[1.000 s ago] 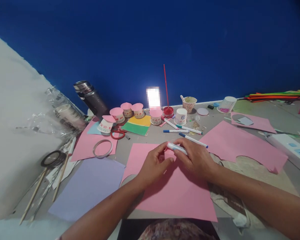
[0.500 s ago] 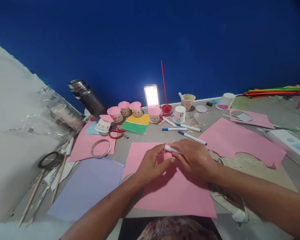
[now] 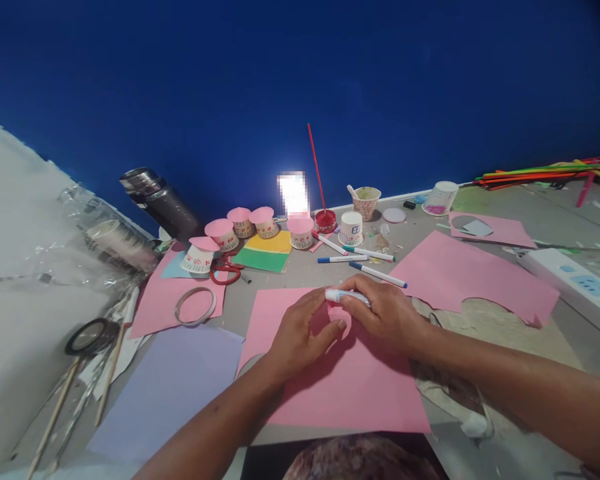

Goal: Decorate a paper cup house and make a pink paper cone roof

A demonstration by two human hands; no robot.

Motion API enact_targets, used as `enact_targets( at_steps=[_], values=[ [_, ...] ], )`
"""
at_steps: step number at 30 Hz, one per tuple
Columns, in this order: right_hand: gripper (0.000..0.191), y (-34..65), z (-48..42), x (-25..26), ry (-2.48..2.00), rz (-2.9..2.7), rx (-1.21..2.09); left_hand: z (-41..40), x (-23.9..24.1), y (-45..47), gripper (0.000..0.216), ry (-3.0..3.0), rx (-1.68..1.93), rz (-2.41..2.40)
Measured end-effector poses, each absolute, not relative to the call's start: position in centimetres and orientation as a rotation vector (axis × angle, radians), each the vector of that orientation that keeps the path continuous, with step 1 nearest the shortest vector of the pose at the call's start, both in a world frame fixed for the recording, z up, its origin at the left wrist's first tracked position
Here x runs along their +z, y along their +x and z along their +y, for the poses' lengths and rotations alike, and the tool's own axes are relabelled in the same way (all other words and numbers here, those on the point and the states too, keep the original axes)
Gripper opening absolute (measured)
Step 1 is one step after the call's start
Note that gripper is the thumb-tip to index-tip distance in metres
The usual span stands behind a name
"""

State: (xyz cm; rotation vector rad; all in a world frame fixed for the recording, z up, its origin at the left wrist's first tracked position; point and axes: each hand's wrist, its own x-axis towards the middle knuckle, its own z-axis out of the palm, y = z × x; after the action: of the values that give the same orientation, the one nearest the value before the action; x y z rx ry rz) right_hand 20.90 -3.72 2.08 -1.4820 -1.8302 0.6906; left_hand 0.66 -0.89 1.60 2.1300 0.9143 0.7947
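Observation:
My right hand [image 3: 387,310] is closed round a white pen-like tube [image 3: 347,297], held nearly level above the pink sheet [image 3: 360,393]. The tube's pale end points left, and its exact kind is not clear. My left hand [image 3: 303,330] is at the sheet's upper part, its thumb and forefinger apart and the forefinger tip close to the tube's end. Between the two hands shows a brighter pink patch, partly hidden by fingers. A round hole shows at the sheet's left edge, half behind my left wrist.
Paper cups with pink tops [image 3: 221,233], red scissors [image 3: 225,272] and a tape roll [image 3: 195,307] lie left. Several markers [image 3: 377,275] lie beyond my hands. A lilac sheet [image 3: 170,393] is front left. A cut pink sheet [image 3: 445,273] and a power strip [image 3: 575,283] are right.
The tube has swung slightly and shows more of its length in my right hand. My left hand stays almost in place. The whole view has shifted a little.

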Motion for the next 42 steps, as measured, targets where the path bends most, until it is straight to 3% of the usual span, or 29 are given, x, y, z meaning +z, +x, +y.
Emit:
enact_targets(
  at_steps=[8,27,31,39,42],
  values=[
    [0.021,21.0,-3.3,2.7,-1.477,-1.724,0.819,-0.9,1.4,0.7,0.04,2.153,0.828,0.924],
    [0.03,20.3,-3.6,2.3,-1.724,-2.053,0.429,-0.9,1.8,1.0,0.038,1.455,0.783,0.803],
    [0.031,20.6,-3.0,1.9,-1.708,-1.941,0.526,-0.8,1.4,1.3,0.033,1.46,0.743,0.864],
    [0.03,21.1,-2.3,1.5,-1.475,-1.639,0.805,-1.4,1.2,2.4,0.07,1.538,0.746,0.988],
    [0.038,21.0,-2.4,1.8,-1.474,-1.574,0.935,-1.6,0.9,2.6,0.067,1.51,0.794,1.065]
  ],
)
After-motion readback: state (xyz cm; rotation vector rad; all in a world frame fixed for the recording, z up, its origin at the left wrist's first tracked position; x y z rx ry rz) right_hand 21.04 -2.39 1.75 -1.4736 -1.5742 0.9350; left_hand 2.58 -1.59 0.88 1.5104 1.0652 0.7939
